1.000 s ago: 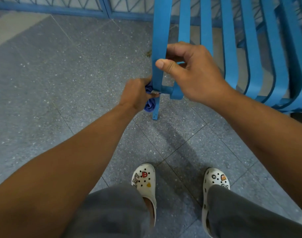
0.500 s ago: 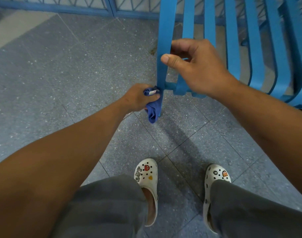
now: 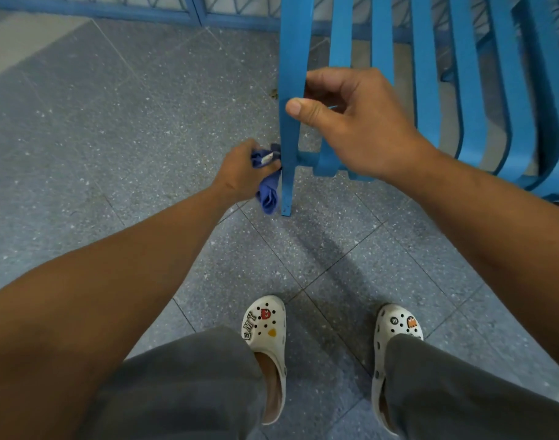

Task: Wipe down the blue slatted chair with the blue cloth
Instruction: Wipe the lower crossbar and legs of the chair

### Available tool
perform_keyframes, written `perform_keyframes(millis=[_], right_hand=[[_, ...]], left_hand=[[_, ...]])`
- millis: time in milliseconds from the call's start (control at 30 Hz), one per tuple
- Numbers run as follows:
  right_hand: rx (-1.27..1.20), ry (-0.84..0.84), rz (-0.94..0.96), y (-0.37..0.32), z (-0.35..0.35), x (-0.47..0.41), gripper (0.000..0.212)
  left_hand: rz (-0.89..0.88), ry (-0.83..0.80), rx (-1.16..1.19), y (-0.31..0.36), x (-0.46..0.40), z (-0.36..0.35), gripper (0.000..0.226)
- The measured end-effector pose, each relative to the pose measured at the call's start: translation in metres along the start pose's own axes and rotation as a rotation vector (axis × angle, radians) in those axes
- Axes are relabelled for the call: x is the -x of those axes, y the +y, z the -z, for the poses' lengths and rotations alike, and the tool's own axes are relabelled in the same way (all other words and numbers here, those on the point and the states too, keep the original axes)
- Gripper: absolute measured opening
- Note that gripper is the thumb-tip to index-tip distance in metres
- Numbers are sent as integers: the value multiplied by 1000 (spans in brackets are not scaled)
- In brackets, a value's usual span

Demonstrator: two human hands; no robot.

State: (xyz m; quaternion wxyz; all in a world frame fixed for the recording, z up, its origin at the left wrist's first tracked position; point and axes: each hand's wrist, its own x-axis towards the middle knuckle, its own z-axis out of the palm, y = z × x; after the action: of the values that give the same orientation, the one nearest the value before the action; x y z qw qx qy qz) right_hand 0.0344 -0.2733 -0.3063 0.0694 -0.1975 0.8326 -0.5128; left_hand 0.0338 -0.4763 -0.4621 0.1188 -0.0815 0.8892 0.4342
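Observation:
The blue slatted chair (image 3: 427,90) fills the upper right, its leftmost leg (image 3: 287,185) reaching down to the floor. My right hand (image 3: 357,125) grips the leftmost slat, thumb across its front and fingers curled behind it. My left hand (image 3: 243,171) holds the bunched blue cloth (image 3: 268,193) against the left side of that leg, just above the foot. A loose end of the cloth hangs down beside the leg.
Grey speckled floor tiles (image 3: 113,138) spread all around. A blue metal railing (image 3: 144,11) runs along the top edge. My feet in white clogs (image 3: 267,331) stand below the chair leg, with grey trousers at the bottom.
My left hand has slid the cloth down the chair leg, and more of the cloth now hangs loose. My right hand keeps its grip on the slat.

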Motion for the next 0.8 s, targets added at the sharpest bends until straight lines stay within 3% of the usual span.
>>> perform_keyframes(millis=[167,300,433,600,800], right_hand=[[6,-2,-5,1,-1,-1,22],[3,-2,-11,1,0,0,23],[1,-4,-5,3,-1,0,24],[-15,22,29,14,-4,-3,25],[305,98,112,34,-16,1,33]], left_hand=[[-200,-300,-173,22,-13,47,27],[-213,-373,-256,29,-15,54,26],[-157,-329,-187,29,-16,40,42],[-122,-177,-138,15,-12,10,45],[-42,-45,-50,2,-2,-21,44]])
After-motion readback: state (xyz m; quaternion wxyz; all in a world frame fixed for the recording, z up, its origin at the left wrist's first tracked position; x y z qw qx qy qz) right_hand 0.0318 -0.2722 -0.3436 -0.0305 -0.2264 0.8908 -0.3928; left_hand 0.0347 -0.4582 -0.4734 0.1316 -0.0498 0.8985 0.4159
